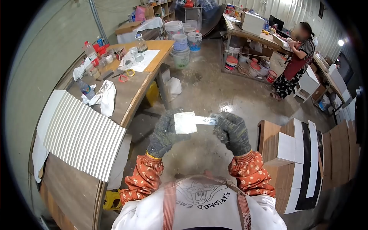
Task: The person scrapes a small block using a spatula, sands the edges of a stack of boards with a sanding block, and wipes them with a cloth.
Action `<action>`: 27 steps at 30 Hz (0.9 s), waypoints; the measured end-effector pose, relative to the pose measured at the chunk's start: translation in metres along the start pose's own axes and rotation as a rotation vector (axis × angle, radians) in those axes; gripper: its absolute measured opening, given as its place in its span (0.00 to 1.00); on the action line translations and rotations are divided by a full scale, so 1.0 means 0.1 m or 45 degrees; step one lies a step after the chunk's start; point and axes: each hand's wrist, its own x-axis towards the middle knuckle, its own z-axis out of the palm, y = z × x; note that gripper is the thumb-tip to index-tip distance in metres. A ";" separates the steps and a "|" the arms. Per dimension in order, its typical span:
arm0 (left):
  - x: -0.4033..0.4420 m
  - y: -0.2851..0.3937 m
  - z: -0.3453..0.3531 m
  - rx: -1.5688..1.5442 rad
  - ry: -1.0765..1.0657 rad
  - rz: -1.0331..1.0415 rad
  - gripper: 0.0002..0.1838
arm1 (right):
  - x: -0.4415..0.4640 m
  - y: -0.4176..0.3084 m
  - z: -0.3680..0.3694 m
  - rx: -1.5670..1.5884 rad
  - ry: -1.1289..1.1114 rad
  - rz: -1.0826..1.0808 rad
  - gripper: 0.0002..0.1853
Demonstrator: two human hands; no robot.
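Gloves cover both hands, raised above the floor. The left hand [161,132] clasps a white square piece [185,123] at its left edge; the right hand [233,133] pinches a whitish strip [205,120], its other end meeting the square. Ribbed white panel [82,134] lies left on the near table [69,178]; a person [301,61] stands far right.

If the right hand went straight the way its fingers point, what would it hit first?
Probably the white square piece at the left hand, along the pale strip in the right hand; depth is unclear.
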 end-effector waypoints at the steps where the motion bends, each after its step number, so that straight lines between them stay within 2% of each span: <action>1: 0.00 0.01 0.00 -0.006 0.003 -0.001 0.43 | -0.01 -0.04 -0.05 0.201 0.110 0.101 0.13; 3: 0.00 0.04 0.01 0.079 -0.035 0.062 0.39 | -0.05 -0.24 -0.06 0.512 0.252 0.256 0.14; 4: 0.00 0.06 0.04 0.075 -0.033 0.063 0.39 | -0.07 -0.26 -0.05 0.508 0.251 0.256 0.14; 5: -0.01 0.10 0.10 0.019 -0.042 0.050 0.38 | -0.10 -0.28 -0.04 0.341 0.199 0.166 0.14; 7: -0.03 0.11 0.13 -0.039 -0.049 0.038 0.38 | -0.11 -0.36 0.05 0.451 0.139 0.217 0.15; 10: -0.09 0.08 0.11 0.093 -0.055 0.071 0.37 | -0.06 -0.30 0.04 0.348 0.117 0.333 0.14; 12: -0.14 0.07 0.11 0.003 0.003 0.011 0.35 | -0.03 -0.16 -0.04 0.212 0.134 0.197 0.13; 13: -0.14 0.08 0.10 0.004 0.013 0.006 0.35 | -0.03 -0.15 -0.07 0.354 0.217 0.174 0.13; 14: -0.13 0.12 0.10 0.201 0.039 0.034 0.35 | -0.03 -0.19 -0.08 0.497 0.298 0.155 0.12; 15: -0.13 0.15 0.10 0.396 0.066 0.056 0.34 | -0.03 -0.21 -0.10 0.449 0.316 0.131 0.12; 16: -0.14 0.22 0.12 0.398 0.082 0.040 0.34 | -0.05 -0.29 -0.07 0.453 0.304 0.150 0.12; 18: -0.14 0.36 0.16 -0.180 0.046 -0.234 0.33 | -0.09 -0.46 0.03 0.138 0.379 -0.021 0.12; 20: -0.14 0.36 0.16 -0.202 0.058 -0.198 0.33 | -0.14 -0.41 0.08 0.113 0.384 -0.067 0.13; 22: -0.14 0.41 0.17 -0.176 0.052 -0.211 0.32 | -0.15 -0.25 0.04 -0.571 0.169 -0.447 0.12; 24: -0.13 0.43 0.20 -0.161 0.088 -0.163 0.34 | -0.16 -0.20 0.06 -0.985 0.137 -0.693 0.11; 26: -0.12 0.40 0.23 -0.153 0.108 -0.117 0.36 | -0.20 -0.26 0.14 -1.152 -0.058 -0.948 0.16; 27: -0.12 0.35 0.21 -0.158 0.140 -0.106 0.37 | -0.24 -0.26 0.15 -1.170 -0.042 -0.951 0.16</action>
